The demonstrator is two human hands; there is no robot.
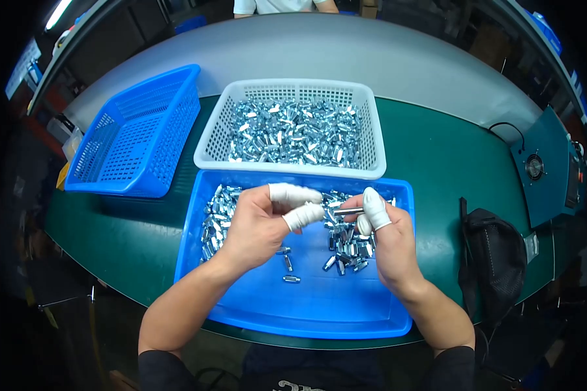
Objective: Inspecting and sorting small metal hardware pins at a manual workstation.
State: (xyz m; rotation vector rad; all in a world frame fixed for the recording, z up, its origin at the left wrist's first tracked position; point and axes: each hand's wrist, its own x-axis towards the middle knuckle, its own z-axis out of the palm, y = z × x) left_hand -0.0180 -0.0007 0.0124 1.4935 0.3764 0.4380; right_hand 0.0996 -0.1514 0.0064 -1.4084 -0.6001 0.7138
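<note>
My right hand, with white covers on its fingertips, pinches a slim dark metal rod that points toward my left hand. My left hand has its white-covered thumb and forefinger brought close together near the rod's end. Whatever sits between those fingertips is too small to make out. Below both hands is a shallow blue tray. Small shiny metal fittings are heaped in its left part, and another pile of fittings lies under my right hand. A single fitting rests on the bare middle.
Behind the tray, a white perforated basket is full of similar metal fittings. An empty blue basket stands tilted at the left. On the green table, a black bag and a teal device with a fan are at the right.
</note>
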